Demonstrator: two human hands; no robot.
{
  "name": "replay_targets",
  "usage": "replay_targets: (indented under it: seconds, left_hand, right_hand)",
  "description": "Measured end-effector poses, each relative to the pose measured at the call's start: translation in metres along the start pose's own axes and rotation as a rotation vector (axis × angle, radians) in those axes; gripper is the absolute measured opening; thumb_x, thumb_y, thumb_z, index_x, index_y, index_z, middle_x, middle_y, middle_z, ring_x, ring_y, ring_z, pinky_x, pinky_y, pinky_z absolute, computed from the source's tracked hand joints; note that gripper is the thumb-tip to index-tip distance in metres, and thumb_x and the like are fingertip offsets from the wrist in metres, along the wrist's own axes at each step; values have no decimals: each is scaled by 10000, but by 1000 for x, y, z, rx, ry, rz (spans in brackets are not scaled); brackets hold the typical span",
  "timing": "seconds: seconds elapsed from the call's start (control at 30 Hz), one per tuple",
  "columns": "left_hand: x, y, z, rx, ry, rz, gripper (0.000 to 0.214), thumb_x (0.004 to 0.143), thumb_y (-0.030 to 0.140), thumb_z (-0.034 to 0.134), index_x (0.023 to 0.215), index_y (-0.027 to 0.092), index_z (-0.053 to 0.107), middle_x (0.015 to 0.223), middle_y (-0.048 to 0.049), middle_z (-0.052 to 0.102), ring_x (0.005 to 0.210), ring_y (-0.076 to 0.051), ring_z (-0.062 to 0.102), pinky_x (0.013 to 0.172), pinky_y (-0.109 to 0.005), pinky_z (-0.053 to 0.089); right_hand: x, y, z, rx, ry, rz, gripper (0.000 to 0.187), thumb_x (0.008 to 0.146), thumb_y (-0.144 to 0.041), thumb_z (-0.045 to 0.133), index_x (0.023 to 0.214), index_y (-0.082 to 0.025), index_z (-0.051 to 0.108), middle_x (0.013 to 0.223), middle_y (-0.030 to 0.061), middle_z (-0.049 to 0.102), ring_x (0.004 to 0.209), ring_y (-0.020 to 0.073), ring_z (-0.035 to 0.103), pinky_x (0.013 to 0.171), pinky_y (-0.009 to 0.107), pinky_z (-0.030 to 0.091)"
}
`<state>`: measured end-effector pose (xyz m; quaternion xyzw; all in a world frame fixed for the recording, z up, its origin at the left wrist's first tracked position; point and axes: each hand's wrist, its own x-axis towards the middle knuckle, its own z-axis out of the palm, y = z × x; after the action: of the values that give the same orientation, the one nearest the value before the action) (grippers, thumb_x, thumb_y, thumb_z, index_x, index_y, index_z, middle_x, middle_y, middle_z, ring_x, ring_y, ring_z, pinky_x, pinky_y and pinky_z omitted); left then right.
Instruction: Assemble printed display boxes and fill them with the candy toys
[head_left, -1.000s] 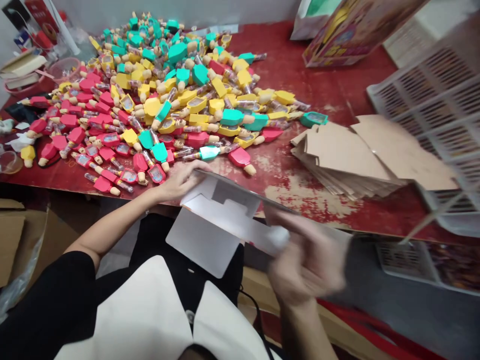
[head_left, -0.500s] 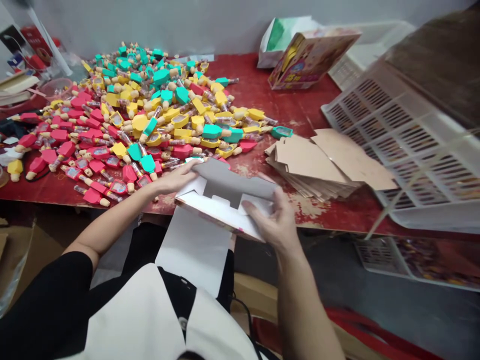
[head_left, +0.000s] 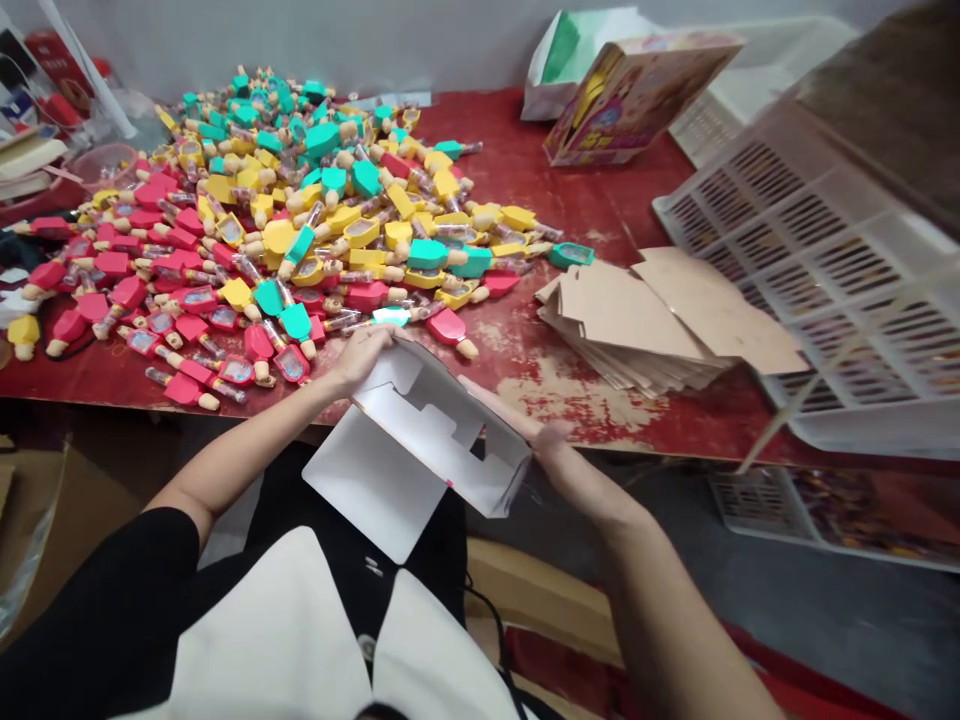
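An unfolded-top cardboard box (head_left: 409, 425), white inside with a long lid flap hanging toward my lap, is held over the table's front edge. My left hand (head_left: 364, 358) is closed on its left end, fingers partly hidden behind the wall. My right hand (head_left: 559, 455) is at the right end, its fingers lying along the far outer wall and its thumb beside the corner. Inside the box, small flaps and a cut-out show. Just beyond my left hand spreads a big heap of small red, yellow and teal plastic pieces (head_left: 360, 235) with clear tubes and tan knobs.
Flat brown cardboard sheets (head_left: 630, 315) lie stacked on the red table (head_left: 495, 140). Behind them stands a printed box (head_left: 637, 100) with yellow contents. A white plastic crate (head_left: 847, 270) leans at the right, another crate (head_left: 757, 510) sits below. A pink bowl (head_left: 109, 165) is far left.
The box has tilted, its right end dropping toward me. My right thumb has left the inside of the box, and that hand has shifted to the outer right end. My left hand keeps its hold.
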<state>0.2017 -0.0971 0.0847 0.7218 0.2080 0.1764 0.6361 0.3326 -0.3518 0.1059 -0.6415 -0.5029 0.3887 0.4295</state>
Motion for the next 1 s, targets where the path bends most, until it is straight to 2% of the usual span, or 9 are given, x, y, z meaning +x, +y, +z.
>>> replay_targets:
  seconds: [0.1, 0.23, 0.43, 0.5, 0.6, 0.73, 0.8, 0.9, 1.0]
  left_hand:
    - [-12, -14, 1, 11, -33, 103, 338, 784, 255, 415, 804, 130, 728, 956, -85, 743, 957, -203, 638, 948, -328, 482]
    - [-34, -40, -6, -37, -334, 296, 371, 841, 295, 453, 901, 149, 789, 1073, -116, 773, 1144, -264, 653, 1121, -432, 443]
    - [-59, -57, -38, 251, -704, 363, 488, 953, 510, 551, 1316, 221, 702, 1542, -113, 543, 1580, -318, 298, 1298, -565, 246]
    - [-59, -61, -42, 411, -707, 459, 537, 929, 499, 640, 1410, 261, 630, 1604, -112, 465, 1596, -327, 260, 1301, -597, 220]
    - [-52, -73, -38, 476, -594, 605, 403, 1010, 421, 547, 1357, 258, 668, 1493, -134, 588, 1511, -275, 442, 1268, -535, 346]
    - [-41, -84, -23, 379, -410, 666, 387, 1055, 410, 450, 1257, 221, 721, 1355, -135, 688, 1389, -224, 582, 1190, -437, 474]
    - [-38, -86, -17, 358, -347, 656, 385, 1052, 422, 458, 1229, 216, 732, 1314, -130, 709, 1336, -221, 622, 1177, -436, 485]
    - [-40, -84, -14, 372, -334, 626, 404, 1055, 436, 441, 1238, 220, 730, 1329, -128, 698, 1351, -233, 608, 1187, -462, 470]
    - [-47, -72, -23, 409, -477, 591, 491, 1002, 517, 535, 1391, 238, 643, 1495, -143, 579, 1488, -295, 466, 1259, -539, 361]
  right_hand:
    - [-8, 8, 15, -102, 65, 62, 671, 985, -684, 428, 1570, -356, 442, 1659, -9, 350, 1571, 264, 293, 1322, 506, 226]
    - [-16, 36, 40, -387, 112, 16, 906, 879, -644, 665, 1633, -273, 327, 1659, 97, 337, 1549, 336, 327, 1279, 584, 292]
    - [-19, 67, 65, -530, 169, -30, 698, 950, -583, 589, 1559, -260, 476, 1627, 109, 389, 1556, 346, 305, 1258, 610, 316]
    - [-17, 64, 64, -456, 197, -24, 694, 907, -606, 647, 1508, -274, 544, 1605, 103, 428, 1542, 341, 339, 1263, 603, 315]
    - [-23, 56, 55, -253, 250, -18, 655, 873, -619, 690, 1437, -293, 618, 1541, 92, 518, 1504, 326, 414, 1277, 585, 305]
    - [-48, 54, 37, -11, 188, -29, 747, 882, -637, 665, 1539, -326, 494, 1601, 57, 446, 1548, 309, 335, 1300, 577, 251]
    - [-53, 60, 34, -105, 187, -11, 728, 869, -583, 704, 1525, -331, 513, 1608, 56, 439, 1559, 317, 313, 1296, 585, 248]
    - [-45, 74, 43, -345, 361, -33, 545, 902, -476, 661, 1414, -293, 638, 1488, 100, 560, 1445, 321, 468, 1247, 585, 338]
    - [-31, 86, 58, -530, 473, -74, 515, 915, -451, 620, 1393, -262, 659, 1436, 120, 578, 1402, 338, 487, 1221, 586, 372]
